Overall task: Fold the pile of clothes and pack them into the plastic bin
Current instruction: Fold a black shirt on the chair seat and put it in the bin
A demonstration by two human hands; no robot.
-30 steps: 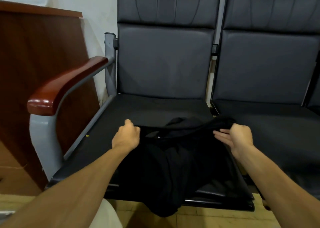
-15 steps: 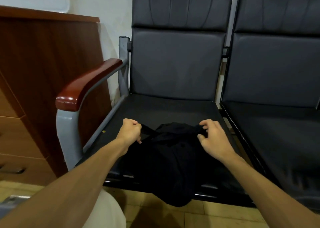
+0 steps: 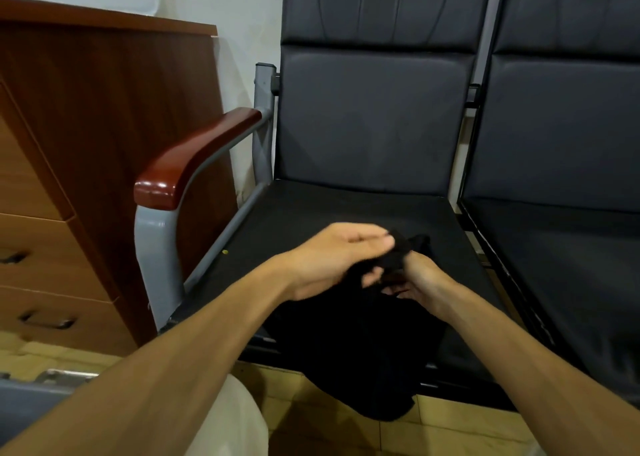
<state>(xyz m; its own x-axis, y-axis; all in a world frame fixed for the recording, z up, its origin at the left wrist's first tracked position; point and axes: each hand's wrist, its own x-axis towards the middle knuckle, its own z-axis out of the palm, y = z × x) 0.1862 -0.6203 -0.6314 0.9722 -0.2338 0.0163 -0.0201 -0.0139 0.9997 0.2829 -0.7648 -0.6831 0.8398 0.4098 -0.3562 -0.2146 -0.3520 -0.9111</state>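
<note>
A black garment [image 3: 356, 351] lies on the black seat [image 3: 311, 220] of the left chair, and its lower part hangs over the front edge toward the floor. My left hand [image 3: 339, 255] pinches the garment's upper edge and holds it lifted above the seat. Just below and to the right, my right hand [image 3: 412, 279] grips a bunch of the same fabric. The two hands are close together, nearly touching. No plastic bin is in view.
A chair armrest [image 3: 194, 161] with a red-brown wooden top on a grey frame stands to the left. A wooden cabinet [image 3: 86, 144] with drawers is beyond it. A second black chair [image 3: 561, 248] adjoins on the right. Tiled floor [image 3: 450, 428] lies below.
Both hands have come together over the garment's middle. The left hand moved right with the edge it holds, and the right hand moved left and lower into the fabric.
</note>
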